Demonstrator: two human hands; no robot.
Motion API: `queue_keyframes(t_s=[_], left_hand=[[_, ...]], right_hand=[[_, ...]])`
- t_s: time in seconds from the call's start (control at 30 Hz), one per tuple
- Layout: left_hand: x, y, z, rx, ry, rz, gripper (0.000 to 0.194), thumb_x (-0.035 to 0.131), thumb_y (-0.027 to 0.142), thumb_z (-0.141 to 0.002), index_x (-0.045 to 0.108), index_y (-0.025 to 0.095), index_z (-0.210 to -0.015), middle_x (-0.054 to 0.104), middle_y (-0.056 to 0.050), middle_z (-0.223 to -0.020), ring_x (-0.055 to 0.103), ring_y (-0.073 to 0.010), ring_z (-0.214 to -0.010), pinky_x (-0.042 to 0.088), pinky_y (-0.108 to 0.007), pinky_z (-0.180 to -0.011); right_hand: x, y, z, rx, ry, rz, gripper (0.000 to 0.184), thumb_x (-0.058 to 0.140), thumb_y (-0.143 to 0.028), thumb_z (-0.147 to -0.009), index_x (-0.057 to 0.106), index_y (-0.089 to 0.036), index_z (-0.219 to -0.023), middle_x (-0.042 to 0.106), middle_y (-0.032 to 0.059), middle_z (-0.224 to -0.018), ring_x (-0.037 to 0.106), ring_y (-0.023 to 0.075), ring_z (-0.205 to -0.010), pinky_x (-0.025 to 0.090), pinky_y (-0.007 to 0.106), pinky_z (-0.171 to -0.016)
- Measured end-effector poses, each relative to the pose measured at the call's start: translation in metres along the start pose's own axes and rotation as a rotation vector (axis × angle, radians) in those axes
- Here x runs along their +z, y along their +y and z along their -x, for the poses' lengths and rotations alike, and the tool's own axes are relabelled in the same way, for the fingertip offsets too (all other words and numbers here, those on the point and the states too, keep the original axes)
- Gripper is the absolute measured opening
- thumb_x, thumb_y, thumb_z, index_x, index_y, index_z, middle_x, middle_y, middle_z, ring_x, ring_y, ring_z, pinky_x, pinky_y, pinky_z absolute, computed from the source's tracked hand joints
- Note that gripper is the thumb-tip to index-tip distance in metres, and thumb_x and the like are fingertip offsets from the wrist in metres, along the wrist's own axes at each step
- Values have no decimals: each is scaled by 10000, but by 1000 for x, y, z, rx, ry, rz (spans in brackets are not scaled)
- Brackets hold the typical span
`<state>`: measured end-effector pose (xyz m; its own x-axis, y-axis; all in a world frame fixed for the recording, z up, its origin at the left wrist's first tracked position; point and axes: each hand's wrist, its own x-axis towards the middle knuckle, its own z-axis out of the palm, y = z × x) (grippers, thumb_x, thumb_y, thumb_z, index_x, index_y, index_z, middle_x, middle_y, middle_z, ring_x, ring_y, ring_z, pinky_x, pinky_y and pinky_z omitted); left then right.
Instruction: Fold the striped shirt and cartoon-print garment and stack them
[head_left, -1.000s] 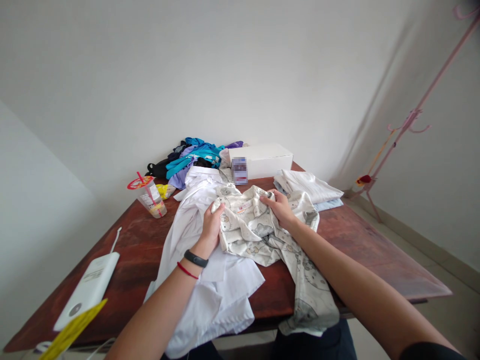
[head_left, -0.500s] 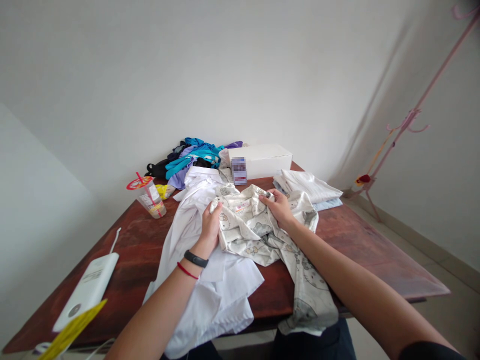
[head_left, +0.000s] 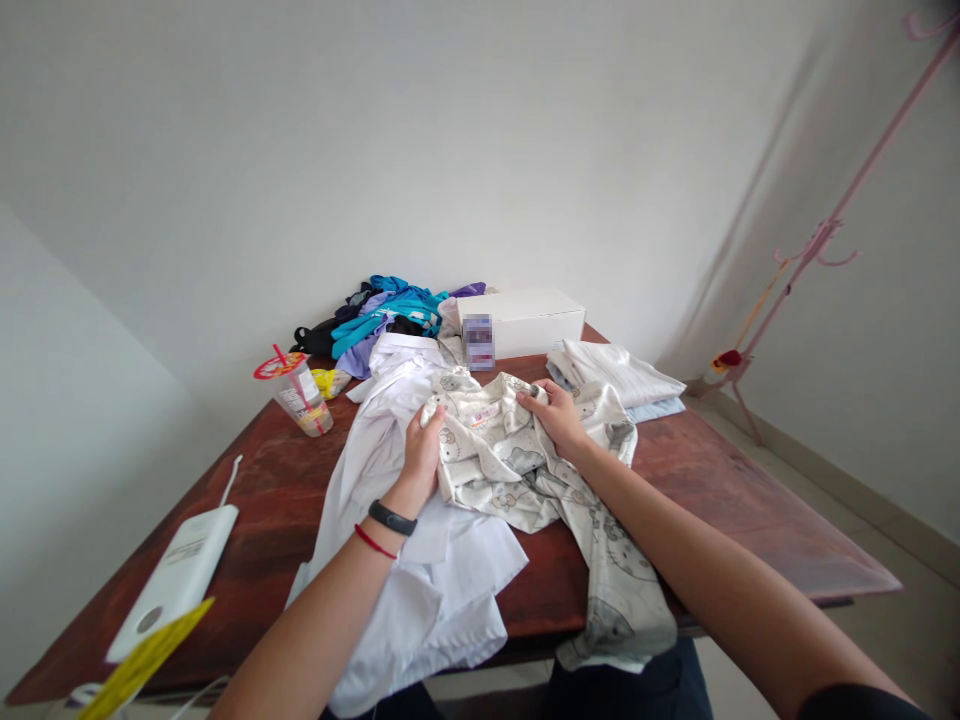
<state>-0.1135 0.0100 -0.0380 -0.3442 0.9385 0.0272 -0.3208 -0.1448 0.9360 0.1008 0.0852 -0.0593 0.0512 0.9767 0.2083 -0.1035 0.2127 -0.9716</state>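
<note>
1. Here, left hand [head_left: 422, 452] and right hand [head_left: 556, 415] each pinch the printed top [head_left: 517, 465] by its upper edge, at table [head_left: 720, 480] centre.
2. Step, as judged: finding the collar line; next needs a lift and shake-out.
3. Top overlaps the white shirt [head_left: 420, 560] at 8 o'clock; its hem overhangs the near edge.
4. Open room lies at 3 o'clock; folded stack [head_left: 619, 375] at 1, cup [head_left: 300, 392] at 10.
</note>
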Motion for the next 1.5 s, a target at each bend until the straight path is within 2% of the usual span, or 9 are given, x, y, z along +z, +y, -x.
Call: queue_keyframes(t_s=[0.57,0.73,0.8,0.93,1.0,1.2,1.5], left_hand=[[0,-2,-2,-8,-22,4,409,805,374,-767,691,173,-1104,769,-101,-1082,720,-296,-1038,542,-422,-965],[1,1,0,-4,-81,-26,458,767,427,-827,643,217,-1215,734,-87,-1210,681,-276,-1150,503,-414,-1041],[1,1,2,-27,-145,-47,502,784,420,-820,613,251,-1260,716,-73,-1260,665,-266,-1183,490,-412,-1063],[1,-2,8,-164,-334,-120,534,870,267,-716,660,208,-1203,734,-125,-1218,687,-306,-1131,508,-455,-1040],[-1,-6,9,-210,-387,-164,515,861,192,-688,682,179,-1170,731,-143,-1211,679,-318,-1143,499,-464,-1049],[-5,-12,5,-256,-395,-270,465,766,158,-706,668,158,-1160,735,-129,-1132,657,-317,-1185,501,-439,-1032],[0,-7,10,-256,-396,-259,462,796,248,-756,671,174,-1195,746,-136,-1158,654,-323,-1206,498,-440,-1044]], right_hand=[[0,-3,2,28,-16,-6,412,871,-520,-635,612,-245,-798,628,-20,-723,571,200,-699,479,316,-641],[0,-2,2,-1,-1,-21,409,861,-524,-655,599,-248,-805,621,-26,-730,567,194,-694,474,312,-648],[0,-4,1,-15,30,-57,411,857,-524,-656,592,-249,-808,613,-30,-724,562,190,-687,471,311,-646],[-8,-8,-8,-39,141,-141,428,852,-525,-649,570,-256,-828,616,-37,-726,576,189,-680,488,321,-660],[-13,-9,-13,-51,186,-158,444,845,-536,-654,560,-260,-853,633,-32,-746,595,196,-693,506,332,-673],[-12,-7,-11,-20,185,-113,450,841,-549,-645,573,-256,-858,637,-21,-747,607,205,-698,507,326,-642],[-6,-11,-4,7,142,-139,404,853,-498,-653,591,-248,-832,622,-32,-730,591,192,-681,494,319,-638]])
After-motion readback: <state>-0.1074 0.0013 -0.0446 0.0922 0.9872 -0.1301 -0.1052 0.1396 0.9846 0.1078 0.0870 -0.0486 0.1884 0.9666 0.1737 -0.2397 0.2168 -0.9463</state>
